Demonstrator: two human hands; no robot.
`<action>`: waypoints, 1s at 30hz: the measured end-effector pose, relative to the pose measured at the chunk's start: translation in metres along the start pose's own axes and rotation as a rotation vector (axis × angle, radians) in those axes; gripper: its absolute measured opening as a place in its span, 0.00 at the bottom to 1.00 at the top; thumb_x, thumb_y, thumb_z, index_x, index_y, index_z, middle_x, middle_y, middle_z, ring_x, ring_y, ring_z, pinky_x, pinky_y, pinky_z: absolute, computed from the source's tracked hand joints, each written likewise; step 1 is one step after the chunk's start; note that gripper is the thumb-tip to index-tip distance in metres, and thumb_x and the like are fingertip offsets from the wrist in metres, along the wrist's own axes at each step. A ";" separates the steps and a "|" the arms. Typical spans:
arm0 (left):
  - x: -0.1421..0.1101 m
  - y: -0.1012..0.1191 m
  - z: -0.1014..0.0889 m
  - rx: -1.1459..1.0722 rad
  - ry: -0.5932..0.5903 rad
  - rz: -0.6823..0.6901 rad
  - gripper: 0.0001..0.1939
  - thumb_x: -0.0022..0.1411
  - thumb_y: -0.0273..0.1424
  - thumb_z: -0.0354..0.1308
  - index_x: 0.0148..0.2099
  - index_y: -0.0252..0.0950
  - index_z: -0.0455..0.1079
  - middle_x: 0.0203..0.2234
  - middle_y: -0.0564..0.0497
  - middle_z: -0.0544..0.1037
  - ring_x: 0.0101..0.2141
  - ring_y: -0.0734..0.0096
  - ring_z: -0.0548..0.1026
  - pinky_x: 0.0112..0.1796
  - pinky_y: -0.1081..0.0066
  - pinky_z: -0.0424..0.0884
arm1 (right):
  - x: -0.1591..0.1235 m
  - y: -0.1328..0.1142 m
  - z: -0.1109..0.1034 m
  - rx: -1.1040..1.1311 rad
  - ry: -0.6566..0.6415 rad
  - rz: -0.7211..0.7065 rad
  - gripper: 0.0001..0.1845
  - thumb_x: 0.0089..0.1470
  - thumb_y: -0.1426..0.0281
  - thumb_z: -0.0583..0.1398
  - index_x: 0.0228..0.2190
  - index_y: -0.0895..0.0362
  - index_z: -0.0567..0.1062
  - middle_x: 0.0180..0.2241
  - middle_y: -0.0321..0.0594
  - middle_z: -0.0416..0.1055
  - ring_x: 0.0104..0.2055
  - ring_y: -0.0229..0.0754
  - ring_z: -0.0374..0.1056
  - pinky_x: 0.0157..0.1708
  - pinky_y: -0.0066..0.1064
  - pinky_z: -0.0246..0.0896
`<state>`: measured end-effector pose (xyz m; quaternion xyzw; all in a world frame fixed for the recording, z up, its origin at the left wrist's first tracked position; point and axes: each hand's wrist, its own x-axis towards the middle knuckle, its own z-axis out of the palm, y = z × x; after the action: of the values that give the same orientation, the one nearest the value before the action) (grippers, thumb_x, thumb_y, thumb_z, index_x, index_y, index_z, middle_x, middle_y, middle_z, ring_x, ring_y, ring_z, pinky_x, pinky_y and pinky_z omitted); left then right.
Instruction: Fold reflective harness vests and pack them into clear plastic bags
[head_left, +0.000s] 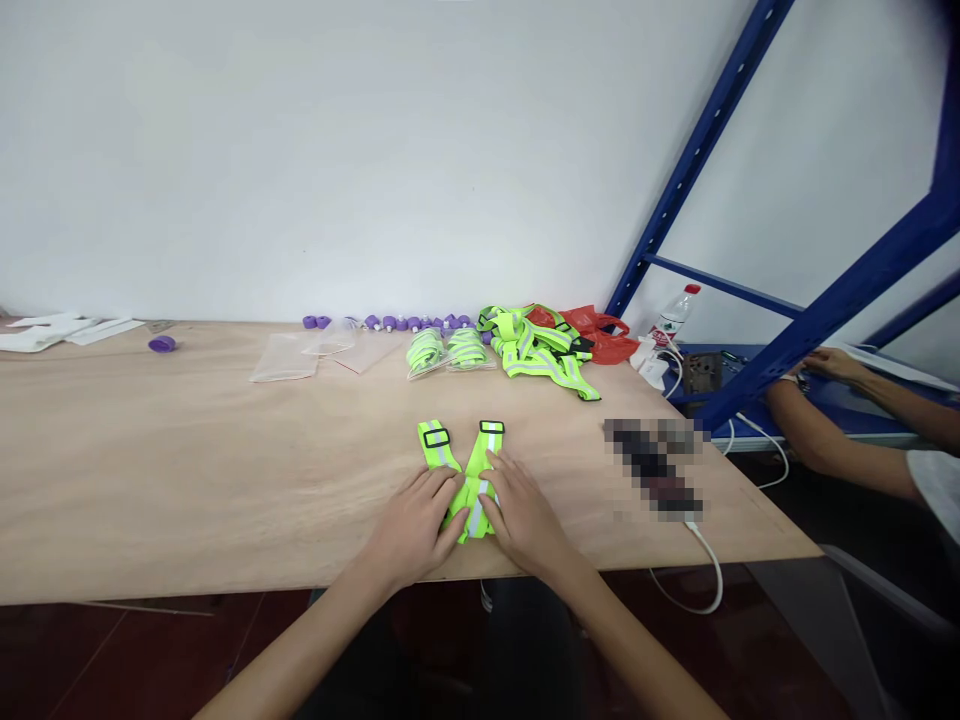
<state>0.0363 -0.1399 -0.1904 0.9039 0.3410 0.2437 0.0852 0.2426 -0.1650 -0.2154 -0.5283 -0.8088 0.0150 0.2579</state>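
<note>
Neon yellow-green straps (475,490) carry pale silvery stripes and black buckles (436,438).

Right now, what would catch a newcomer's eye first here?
Probably the neon yellow-green straps with silver stripes and black buckles, pressed flat by the left hand and the right hand near the table's front edge. Behind them, toward the wall, two bagged bundles sit beside a loose tangle of similar webbing, with a bright red plastic bag at its right.
</note>
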 end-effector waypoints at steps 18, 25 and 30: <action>-0.017 0.018 -0.008 -0.117 -0.187 -0.069 0.17 0.72 0.41 0.48 0.56 0.38 0.66 0.62 0.41 0.68 0.65 0.54 0.61 0.65 0.46 0.57 | -0.028 -0.006 -0.035 0.163 -0.306 0.032 0.39 0.56 0.54 0.66 0.62 0.59 0.64 0.62 0.55 0.62 0.67 0.57 0.55 0.64 0.52 0.54; -0.018 -0.001 -0.016 -0.155 -0.318 0.114 0.47 0.51 0.61 0.63 0.62 0.33 0.61 0.64 0.33 0.64 0.67 0.45 0.57 0.66 0.42 0.49 | -0.037 0.004 -0.039 0.181 -0.325 -0.185 0.40 0.52 0.65 0.68 0.61 0.65 0.60 0.63 0.61 0.60 0.69 0.55 0.52 0.66 0.53 0.51; -0.021 -0.001 -0.010 -0.101 -0.304 0.127 0.40 0.57 0.56 0.62 0.61 0.35 0.62 0.65 0.35 0.63 0.68 0.47 0.54 0.66 0.44 0.50 | -0.041 0.008 -0.041 0.172 -0.318 -0.279 0.30 0.55 0.69 0.63 0.58 0.62 0.65 0.63 0.59 0.61 0.69 0.54 0.52 0.65 0.51 0.54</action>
<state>0.0169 -0.1531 -0.1899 0.9447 0.2537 0.1259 0.1654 0.2802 -0.2071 -0.1992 -0.3783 -0.9003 0.1314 0.1708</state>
